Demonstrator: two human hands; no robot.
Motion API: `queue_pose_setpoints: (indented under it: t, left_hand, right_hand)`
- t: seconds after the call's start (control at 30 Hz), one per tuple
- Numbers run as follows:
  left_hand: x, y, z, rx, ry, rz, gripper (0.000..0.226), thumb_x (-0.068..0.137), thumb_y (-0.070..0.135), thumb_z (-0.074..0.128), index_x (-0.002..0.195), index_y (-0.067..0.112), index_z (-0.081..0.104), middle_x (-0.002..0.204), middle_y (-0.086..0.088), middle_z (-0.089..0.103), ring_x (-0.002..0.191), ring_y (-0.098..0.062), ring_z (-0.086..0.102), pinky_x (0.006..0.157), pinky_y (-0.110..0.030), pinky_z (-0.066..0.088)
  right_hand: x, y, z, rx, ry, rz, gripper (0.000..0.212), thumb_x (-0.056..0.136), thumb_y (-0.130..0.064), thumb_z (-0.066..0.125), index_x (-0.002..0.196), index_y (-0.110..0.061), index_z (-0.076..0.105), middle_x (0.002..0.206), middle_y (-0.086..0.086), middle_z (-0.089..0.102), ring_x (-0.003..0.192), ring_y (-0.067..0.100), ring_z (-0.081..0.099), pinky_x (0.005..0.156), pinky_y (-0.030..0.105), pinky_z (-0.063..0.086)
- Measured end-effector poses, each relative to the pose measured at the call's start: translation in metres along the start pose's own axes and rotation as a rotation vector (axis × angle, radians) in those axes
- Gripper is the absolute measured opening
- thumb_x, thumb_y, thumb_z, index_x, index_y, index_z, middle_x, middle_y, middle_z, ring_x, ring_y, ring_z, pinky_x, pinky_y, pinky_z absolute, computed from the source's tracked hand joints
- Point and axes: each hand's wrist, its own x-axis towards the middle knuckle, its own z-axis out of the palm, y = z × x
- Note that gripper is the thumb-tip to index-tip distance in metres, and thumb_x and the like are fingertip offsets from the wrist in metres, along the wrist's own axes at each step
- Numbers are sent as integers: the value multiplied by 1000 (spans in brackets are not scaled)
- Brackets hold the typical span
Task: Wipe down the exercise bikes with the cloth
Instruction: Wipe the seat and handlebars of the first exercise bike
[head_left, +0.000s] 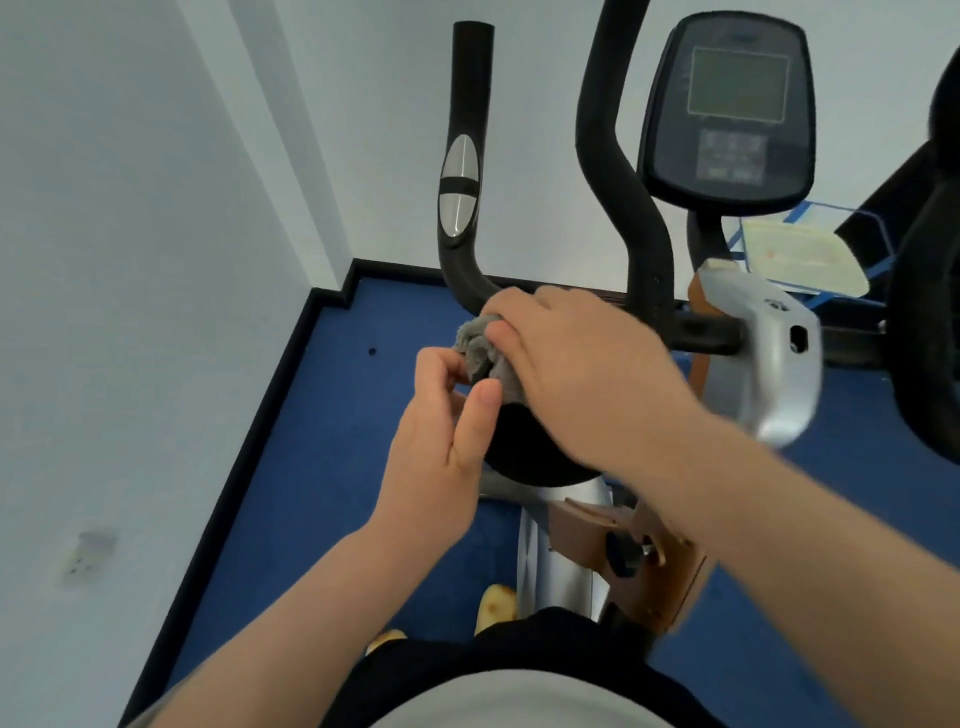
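An exercise bike stands in front of me, with a black left handlebar bearing silver pulse pads, a black curved arm and a dark console. A bunched grey cloth sits at the bend of the left handlebar. My right hand grips the cloth from above, against the bar. Just below it, my left hand pinches the cloth's lower edge with curled fingers. Most of the cloth is hidden under my right hand.
A white wall with a socket runs along the left, close to the bike. The floor is blue. The silver and brown bike frame is below my arms. Another black machine stands at the right edge, with a papers rack behind.
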Motion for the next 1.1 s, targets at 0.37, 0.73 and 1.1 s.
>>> queue_pose_setpoints:
  t: [0.37, 0.73, 1.1]
  left_hand:
    - [3, 0, -2, -50, -132, -12, 49, 98, 52, 23, 109, 17, 56, 100, -3, 59, 93, -20, 56, 86, -45, 47]
    - [8, -3, -6, -35, -201, 60, 54, 99, 49, 20, 116, 12, 56, 108, -6, 60, 101, -21, 58, 91, -44, 46]
    - [10, -3, -12, 43, -228, 92, 53, 99, 52, 20, 113, 15, 56, 102, -3, 60, 94, -19, 58, 84, -44, 48]
  right_hand:
    - [-33, -6, 18, 219, 334, 358, 40, 100, -38, 29, 133, -24, 45, 109, 0, 51, 97, 18, 52, 74, 30, 43]
    - [-30, -19, 19, 255, 351, 618, 36, 101, -44, 23, 126, -25, 40, 104, -2, 54, 87, 17, 57, 64, 32, 39]
    - [-48, -45, 38, 514, 651, 640, 38, 101, -33, 37, 137, -24, 42, 113, -2, 48, 103, 15, 51, 85, 32, 46]
